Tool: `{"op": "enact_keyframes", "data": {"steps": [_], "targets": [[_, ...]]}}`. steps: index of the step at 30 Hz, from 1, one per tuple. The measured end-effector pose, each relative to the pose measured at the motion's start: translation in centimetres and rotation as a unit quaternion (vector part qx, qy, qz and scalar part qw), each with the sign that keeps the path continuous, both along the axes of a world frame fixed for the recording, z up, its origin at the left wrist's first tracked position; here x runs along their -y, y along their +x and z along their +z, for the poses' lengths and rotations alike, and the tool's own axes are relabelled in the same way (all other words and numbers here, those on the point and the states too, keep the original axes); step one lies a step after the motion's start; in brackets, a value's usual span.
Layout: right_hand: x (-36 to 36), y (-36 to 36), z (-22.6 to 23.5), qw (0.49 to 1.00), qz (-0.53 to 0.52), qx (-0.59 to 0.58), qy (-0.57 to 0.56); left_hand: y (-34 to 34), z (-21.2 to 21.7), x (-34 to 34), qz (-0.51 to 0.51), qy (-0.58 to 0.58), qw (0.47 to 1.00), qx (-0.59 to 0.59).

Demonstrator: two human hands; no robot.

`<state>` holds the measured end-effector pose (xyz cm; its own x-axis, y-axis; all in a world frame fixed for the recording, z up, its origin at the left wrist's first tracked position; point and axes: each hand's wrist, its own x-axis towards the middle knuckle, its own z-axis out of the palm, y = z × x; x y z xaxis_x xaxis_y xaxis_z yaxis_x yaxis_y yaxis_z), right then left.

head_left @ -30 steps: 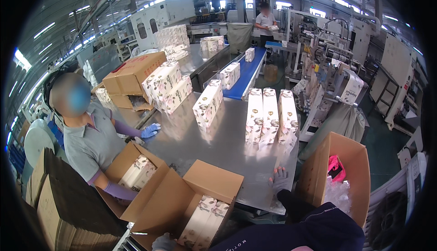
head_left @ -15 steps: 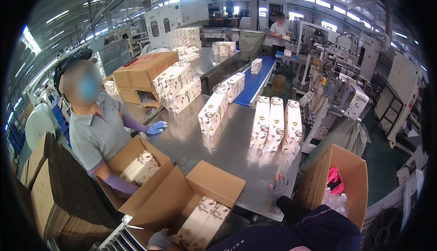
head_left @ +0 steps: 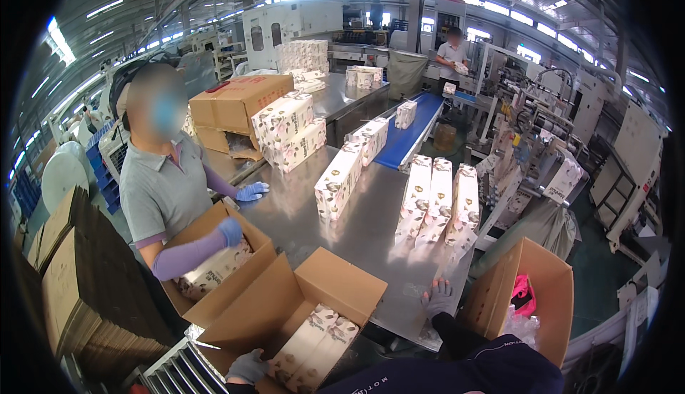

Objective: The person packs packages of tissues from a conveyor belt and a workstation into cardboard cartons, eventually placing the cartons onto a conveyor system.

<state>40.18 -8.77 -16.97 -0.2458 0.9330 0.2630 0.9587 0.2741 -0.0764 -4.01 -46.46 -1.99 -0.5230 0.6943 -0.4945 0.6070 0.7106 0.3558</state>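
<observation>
Co-worker's hand (head_left: 230,232) rose, frame left; right hand (head_left: 437,299) splayed on table (head_left: 371,244), likely bracing; left hand (head_left: 248,367) by packs (head_left: 307,342), grip unclear.

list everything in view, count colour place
right packs: 3, floral white, table right
middle packs: about 3, floral white, table to belt
stacked packs: 2+, floral white, by large carton
boxed packs: 3+, floral white, left open cartons
open cartons: 3, brown, near side
pink item: 1, pink, right carton
large carton: 1, brown, table far left
near metal table: 1, silver, centre
belt: 1, blue, beyond table
flattened cardboard: one stack, brown, left
machinery: several, grey, right
coworkers: 2, light tops, left and back
left hand: 1, grey glove, beside boxed packs
right hand: 1, grey glove, table edge
</observation>
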Motion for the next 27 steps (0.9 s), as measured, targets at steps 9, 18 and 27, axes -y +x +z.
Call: {"op": "enact_keyframes", "data": {"steps": [9, 18, 27], "targets": [[0.6, -0.4, 1.0, 0.999, -0.010, 0.017, -0.041, -0.1, 1.9, -0.4, -0.025, -0.039, 0.999, -0.007], [0.1, -0.1, 0.2, 1.000, -0.007, 0.014, -0.016, 0.2, 10.3, -8.9, 0.046, 0.048, 0.930, -0.361], [-0.4, 0.3, -0.7, 1.000, -0.012, 0.002, -0.023, -3.6, 2.6, -10.2, 0.146, 0.114, 0.867, -0.462]]}}
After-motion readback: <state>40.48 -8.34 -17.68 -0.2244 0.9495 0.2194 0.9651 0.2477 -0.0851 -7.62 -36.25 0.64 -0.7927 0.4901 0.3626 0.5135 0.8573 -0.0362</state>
